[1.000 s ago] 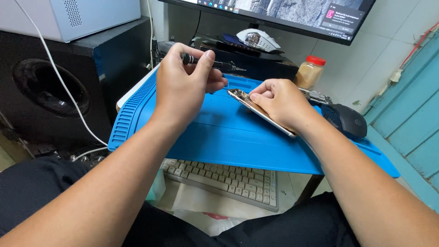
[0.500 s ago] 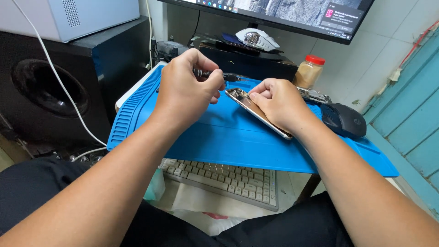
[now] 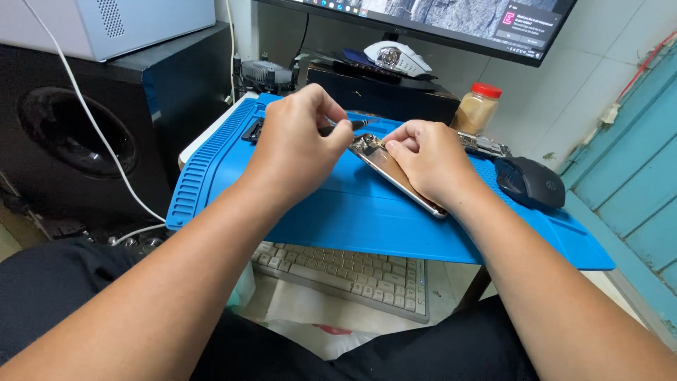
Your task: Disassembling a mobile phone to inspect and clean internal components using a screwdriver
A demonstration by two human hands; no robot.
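Note:
An opened phone (image 3: 392, 173) with a silver frame lies tilted on the blue work mat (image 3: 367, 219). My right hand (image 3: 427, 161) rests on it, fingers pinching its upper end. My left hand (image 3: 300, 141) is closed around a thin dark tool (image 3: 352, 125) whose tip points at the phone's top corner, just beside my right fingertips. Most of the phone's upper half is hidden under my hands.
A black mouse (image 3: 530, 182) lies at the mat's right, a jar with a red lid (image 3: 477, 109) behind it. A white keyboard (image 3: 352, 271) sits below the mat's front edge. A black speaker (image 3: 77, 134) stands left, a monitor (image 3: 437, 17) at the back.
My left hand has come down and right with the tool, from above the mat's far edge to the phone's top corner. My right hand has stayed on the phone.

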